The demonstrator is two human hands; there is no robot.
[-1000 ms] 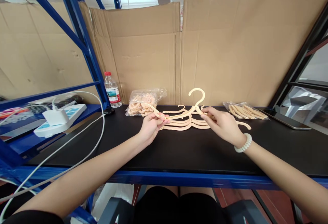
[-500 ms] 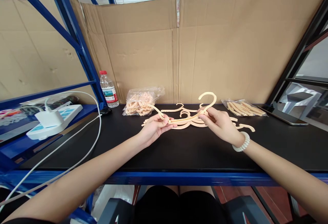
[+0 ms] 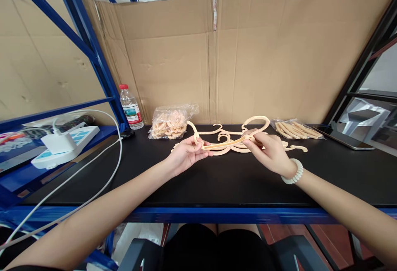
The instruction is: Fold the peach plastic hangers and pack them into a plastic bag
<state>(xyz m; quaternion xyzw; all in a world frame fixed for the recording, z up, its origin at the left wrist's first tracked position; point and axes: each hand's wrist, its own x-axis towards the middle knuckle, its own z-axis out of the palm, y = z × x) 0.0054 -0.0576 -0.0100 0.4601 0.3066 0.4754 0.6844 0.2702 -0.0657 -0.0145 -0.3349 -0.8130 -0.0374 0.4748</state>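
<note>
A cream plastic hanger (image 3: 226,143) spans the gap between my two hands, raised above the black tabletop. My left hand (image 3: 187,154) pinches its left end, where a short curved piece sticks up. Around the hanger's other end, close to the base of a large open hook (image 3: 259,119), the fingers of my right hand (image 3: 269,152) are closed. Behind and below lie more cream hangers (image 3: 208,133), partly hidden by the held one and by my hands.
At the back left stand a water bottle (image 3: 131,109) and a bag of pinkish plastic pieces (image 3: 169,123). A bag of cream sticks (image 3: 296,129) and a phone (image 3: 343,137) lie at the right. A power strip (image 3: 83,140) with white cables sits far left; cardboard (image 3: 173,64) walls the back.
The large hook by my right hand has tipped over to the right and lower. On the left, the short curved piece has turned more upright. Both hands keep their hold.
</note>
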